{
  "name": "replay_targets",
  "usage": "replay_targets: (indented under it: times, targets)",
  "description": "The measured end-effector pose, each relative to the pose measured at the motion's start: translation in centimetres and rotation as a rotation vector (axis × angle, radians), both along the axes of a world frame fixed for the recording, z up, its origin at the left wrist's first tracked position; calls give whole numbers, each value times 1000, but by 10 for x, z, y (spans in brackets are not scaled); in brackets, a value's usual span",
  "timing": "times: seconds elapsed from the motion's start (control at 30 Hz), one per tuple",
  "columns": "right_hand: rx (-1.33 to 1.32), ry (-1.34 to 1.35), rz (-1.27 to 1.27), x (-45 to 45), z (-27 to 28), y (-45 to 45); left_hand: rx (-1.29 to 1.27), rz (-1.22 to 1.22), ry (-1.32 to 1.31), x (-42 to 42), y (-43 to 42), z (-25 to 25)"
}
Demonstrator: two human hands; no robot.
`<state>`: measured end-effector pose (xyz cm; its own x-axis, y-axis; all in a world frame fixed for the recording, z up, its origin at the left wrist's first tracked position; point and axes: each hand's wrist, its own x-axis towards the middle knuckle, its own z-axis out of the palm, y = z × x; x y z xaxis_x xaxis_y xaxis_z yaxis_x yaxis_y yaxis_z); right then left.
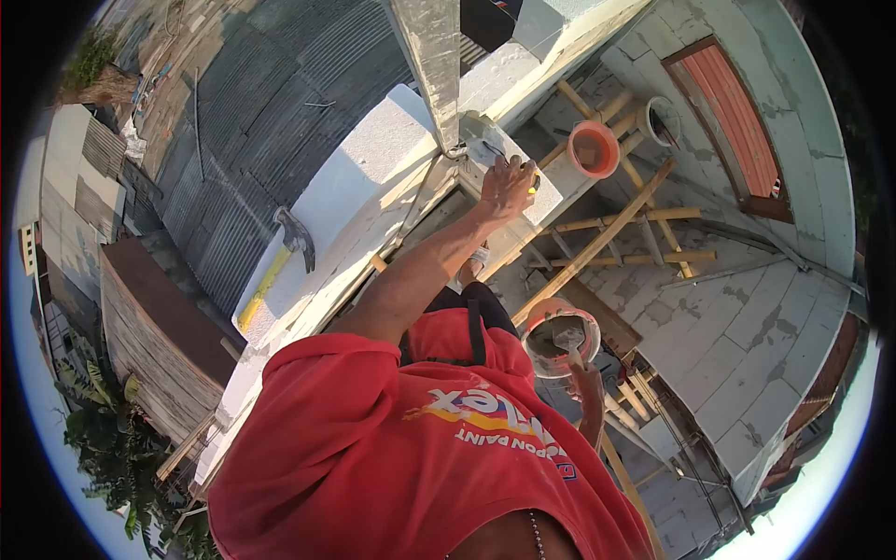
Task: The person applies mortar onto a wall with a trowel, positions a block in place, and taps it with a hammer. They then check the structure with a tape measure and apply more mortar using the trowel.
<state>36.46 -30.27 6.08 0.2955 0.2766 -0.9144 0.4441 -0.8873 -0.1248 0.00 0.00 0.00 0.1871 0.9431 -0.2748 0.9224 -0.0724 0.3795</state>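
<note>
The left hand [509, 191] reaches out to the block [551, 202] at the wall's corner, its fingers bent downward near the block's edge. A bit of yellow [534, 185] shows beside them (whether the hand grips it, I cannot tell). The metal post [427, 75] rises just beyond the wrist, leaving little room on that side; towards the scaffold [611, 222], the block's edge gives onto a drop.

The right hand [586, 381] is closed on a trowel [574, 354], over the rim of the near bucket [549, 308]. The blade is in the grey mortar [544, 334] inside, close to the rim's right edge.

Along the wall [359, 173], left of the forearm, the hammer [271, 275] lies on the top, its head towards the inner edge and its handle running down towards the outer one. Past that outer edge is the roof [317, 70], lower down.

On the scaffold's far end, an orange bucket [607, 166] and a pale bucket [661, 119] stand side by side, well apart from the near one. Open air lies between the poles, down to the floor.
</note>
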Motion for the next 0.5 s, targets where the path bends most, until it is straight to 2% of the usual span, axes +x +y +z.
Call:
replay_targets:
  times: [0.07,0.1,0.13,0.2,0.27,0.3,0.33,0.4,0.5]
  targets:
    - [-7,3,5,11,11,-11,-183,74,-227,1,-36,61]
    - [114,38,12,-9,-44,37,-94,98,-329,-25,-9,71]
    - [99,53,11,-7,-46,29,-112,146,-590,-38,-36,88]
    - [84,48,13,-9,-27,15,-89,450,-885,-60,-82,114]
    - [42,-10,11,-35,-3,33,-174,633,-937,-113,-94,178]
    - [21,-43,13,-41,7,34,-162,685,-994,-142,-96,182]
    - [56,13,-31,-38,1,27,-153,735,-985,-165,-93,212]
    - [90,64,-72,-30,-14,18,-60,805,-842,-211,-93,219]
    - [152,114,-118,-33,-9,16,14,716,-435,-267,-94,182]
